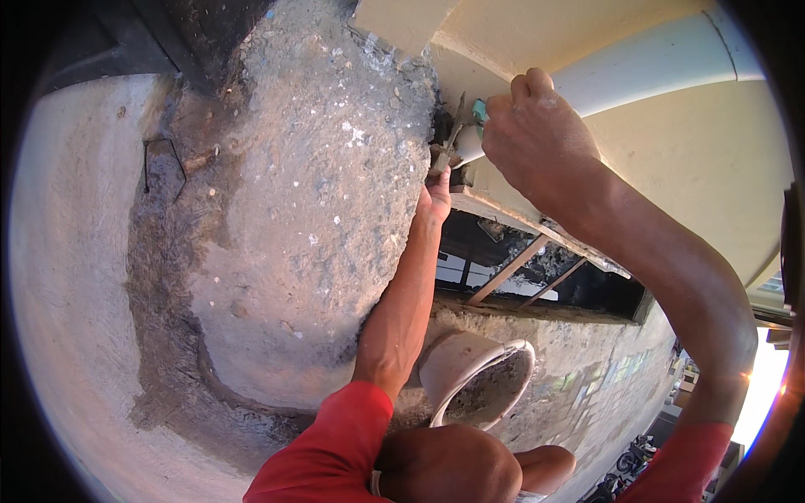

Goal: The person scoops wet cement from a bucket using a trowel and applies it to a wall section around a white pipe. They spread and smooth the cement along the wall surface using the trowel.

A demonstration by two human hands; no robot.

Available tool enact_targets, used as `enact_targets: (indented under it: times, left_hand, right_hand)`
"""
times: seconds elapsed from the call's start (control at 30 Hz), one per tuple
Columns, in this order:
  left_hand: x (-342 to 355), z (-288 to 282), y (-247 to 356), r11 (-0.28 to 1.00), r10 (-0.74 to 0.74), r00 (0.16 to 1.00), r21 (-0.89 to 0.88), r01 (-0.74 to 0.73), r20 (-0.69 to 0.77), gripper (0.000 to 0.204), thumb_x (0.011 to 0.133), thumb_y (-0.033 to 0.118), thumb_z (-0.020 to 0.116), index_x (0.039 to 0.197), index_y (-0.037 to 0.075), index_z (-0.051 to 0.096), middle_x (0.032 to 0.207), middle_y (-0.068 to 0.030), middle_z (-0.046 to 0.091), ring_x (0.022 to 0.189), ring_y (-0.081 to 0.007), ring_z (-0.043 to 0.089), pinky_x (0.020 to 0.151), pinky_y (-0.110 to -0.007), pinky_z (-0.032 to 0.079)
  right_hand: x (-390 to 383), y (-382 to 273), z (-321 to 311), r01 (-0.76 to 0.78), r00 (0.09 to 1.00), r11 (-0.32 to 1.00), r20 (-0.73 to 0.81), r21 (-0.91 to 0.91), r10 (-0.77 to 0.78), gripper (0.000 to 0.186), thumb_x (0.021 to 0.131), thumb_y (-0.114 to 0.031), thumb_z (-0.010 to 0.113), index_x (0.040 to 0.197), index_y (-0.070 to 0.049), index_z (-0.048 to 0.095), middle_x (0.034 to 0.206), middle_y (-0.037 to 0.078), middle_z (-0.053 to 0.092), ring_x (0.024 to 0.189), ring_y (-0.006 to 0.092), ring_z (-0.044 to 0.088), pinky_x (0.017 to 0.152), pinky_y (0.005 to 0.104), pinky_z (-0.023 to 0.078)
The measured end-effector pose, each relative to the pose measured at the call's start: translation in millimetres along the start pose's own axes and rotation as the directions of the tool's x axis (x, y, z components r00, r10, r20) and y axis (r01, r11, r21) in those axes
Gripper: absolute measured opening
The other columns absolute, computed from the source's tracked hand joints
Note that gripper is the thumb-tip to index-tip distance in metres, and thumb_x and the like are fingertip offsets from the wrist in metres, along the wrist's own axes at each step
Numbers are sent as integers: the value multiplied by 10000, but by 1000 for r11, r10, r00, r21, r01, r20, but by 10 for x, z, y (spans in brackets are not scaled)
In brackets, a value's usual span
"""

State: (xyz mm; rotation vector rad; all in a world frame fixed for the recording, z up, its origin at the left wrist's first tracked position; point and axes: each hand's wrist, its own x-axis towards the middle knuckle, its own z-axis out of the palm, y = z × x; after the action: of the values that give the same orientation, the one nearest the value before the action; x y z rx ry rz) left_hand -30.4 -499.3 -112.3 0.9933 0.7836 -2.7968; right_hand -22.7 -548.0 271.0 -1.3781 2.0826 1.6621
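My right hand [538, 134] is closed round the green handle of a small trowel [458, 126], whose narrow blade points down toward the broken edge of the concrete slab. Just below the blade, my left hand [434, 203] reaches up along that edge. Its fingers are partly hidden, and they hold a small grey-brown piece [441, 159] with what looks like wet mortar on it. Both hands are close together, by the gap where the rough concrete slab [327, 168] meets the cream wall and the lower end of a white pipe [654, 67].
A pale bucket [457, 369] with grey mortar inside stands near my knee [453, 465]. Beyond my left forearm, a framed opening [537, 260] with crossbars shows a dark space. A bent wire [163, 163] lies on the left. Parked motorcycles [633, 457] are far off at lower right.
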Motion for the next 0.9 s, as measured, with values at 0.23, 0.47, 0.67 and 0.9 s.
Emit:
enact_targets:
  times: [0.23, 0.47, 0.67, 0.9]
  left_hand:
    - [-52, -24, 97, 1000, 15, 1000, 10, -15, 27, 338, 953, 272, 625, 1226, 75, 604, 1202, -83, 637, 1071, -258, 635, 858, -382, 601]
    - [-133, 117, 3, 997, 26, 999, -74, -29, -40, 319, 1002, 194, 480, 1222, -36, 498, 1150, -248, 590, 964, -394, 622, 691, -394, 601]
    - [-141, 80, 107, 992, 71, 997, -101, -73, -20, 320, 980, 161, 491, 1231, -37, 501, 1149, -247, 593, 949, -394, 623, 682, -404, 593]
    - [-124, 76, 48, 996, 17, 999, -90, -14, 30, 338, 950, 133, 520, 1244, -33, 497, 1165, -241, 584, 951, -394, 620, 698, -396, 591]
  right_hand:
    - [-25, 86, 39, -119, 993, 971, 37, 209, 113, 105, 786, -100, 718, 888, -117, 734, 931, 46, 661, 951, 210, 629, 866, 335, 430]
    - [196, -10, 206, -27, 997, 997, -73, 75, 33, 69, 825, -199, 712, 865, -169, 758, 837, -7, 692, 878, 175, 668, 822, 310, 441]
    - [22, 173, -183, -37, 999, 986, 2, 160, 37, 65, 813, -174, 718, 853, -139, 754, 872, 26, 679, 899, 194, 659, 852, 319, 440]
    - [208, 54, 51, -8, 996, 978, 87, 207, -10, 54, 809, -105, 699, 822, -123, 747, 823, 48, 666, 893, 200, 660, 843, 325, 443]
